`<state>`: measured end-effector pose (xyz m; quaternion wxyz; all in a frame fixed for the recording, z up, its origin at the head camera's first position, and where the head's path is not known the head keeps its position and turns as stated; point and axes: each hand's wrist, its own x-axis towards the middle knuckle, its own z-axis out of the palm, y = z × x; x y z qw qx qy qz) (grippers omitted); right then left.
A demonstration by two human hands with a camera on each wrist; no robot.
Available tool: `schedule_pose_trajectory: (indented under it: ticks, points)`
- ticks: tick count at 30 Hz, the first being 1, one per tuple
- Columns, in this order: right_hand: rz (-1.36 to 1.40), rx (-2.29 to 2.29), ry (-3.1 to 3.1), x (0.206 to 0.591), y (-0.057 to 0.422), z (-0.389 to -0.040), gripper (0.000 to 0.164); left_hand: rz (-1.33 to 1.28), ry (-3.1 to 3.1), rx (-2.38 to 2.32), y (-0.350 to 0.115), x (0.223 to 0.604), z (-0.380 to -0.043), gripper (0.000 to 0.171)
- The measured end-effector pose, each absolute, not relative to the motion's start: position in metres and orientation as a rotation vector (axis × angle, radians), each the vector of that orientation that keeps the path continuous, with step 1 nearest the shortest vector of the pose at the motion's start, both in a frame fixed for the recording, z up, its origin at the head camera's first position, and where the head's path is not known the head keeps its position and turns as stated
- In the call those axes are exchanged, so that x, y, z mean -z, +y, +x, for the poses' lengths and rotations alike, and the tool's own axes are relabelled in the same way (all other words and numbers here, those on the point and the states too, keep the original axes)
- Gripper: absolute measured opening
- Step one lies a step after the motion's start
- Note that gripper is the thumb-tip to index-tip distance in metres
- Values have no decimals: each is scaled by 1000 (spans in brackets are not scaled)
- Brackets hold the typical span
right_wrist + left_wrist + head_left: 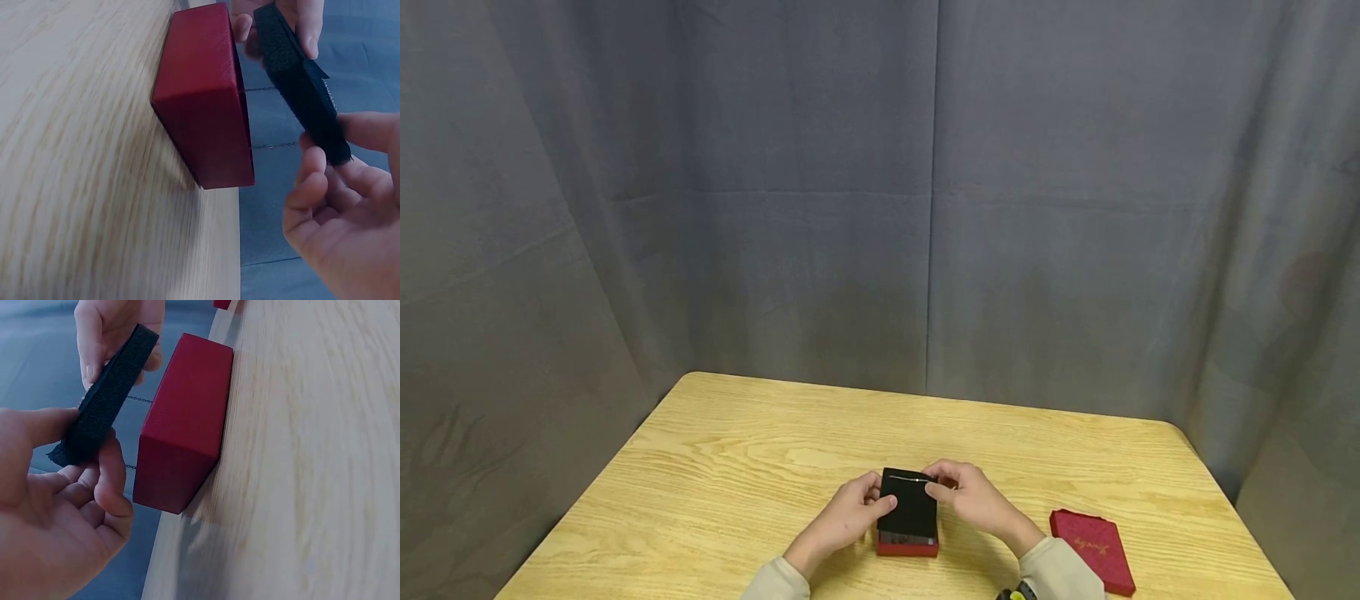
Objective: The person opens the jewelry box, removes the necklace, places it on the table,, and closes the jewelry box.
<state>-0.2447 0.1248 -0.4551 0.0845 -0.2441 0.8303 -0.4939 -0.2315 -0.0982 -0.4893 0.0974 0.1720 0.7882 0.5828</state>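
A black foam pad (908, 510) is held tilted above a small open red box (187, 412), which stands on the table. My left hand (848, 510) pinches the pad's left edge between thumb and fingers. At the pad's upper right, my right hand (973, 500) grips the other edge, its thumb beside the chain. A thin silver-coloured chain (906, 478) runs across the pad's face near its far end. In the right wrist view, two strands of the chain (275, 146) stretch from behind the pad into the box, whose inside is mostly hidden.
A red box lid (1093, 550) with gold lettering lies on the wooden table (760, 467), to the right of my right forearm. Grey curtains (812, 208) hang behind the table and along both sides. A dark watch (1017, 592) shows at my right cuff.
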Motion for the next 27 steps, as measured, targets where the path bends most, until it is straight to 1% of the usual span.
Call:
schedule_pose_trajectory:
  ticks: [6,13,22,27]
  points:
    - [-795,1426,2627,473,127,-255,20,524,2320,-1736,-99,490,-231,16]
    - [-840,1452,2677,474,127,-254,8,526,2337,-1723,-97,491,-231,13]
    - [-888,1461,2801,476,125,-255,9,524,2295,-1764,-96,495,-234,19]
    - [-957,1483,2817,477,126,-257,5,533,2307,-1770,-95,489,-230,17]
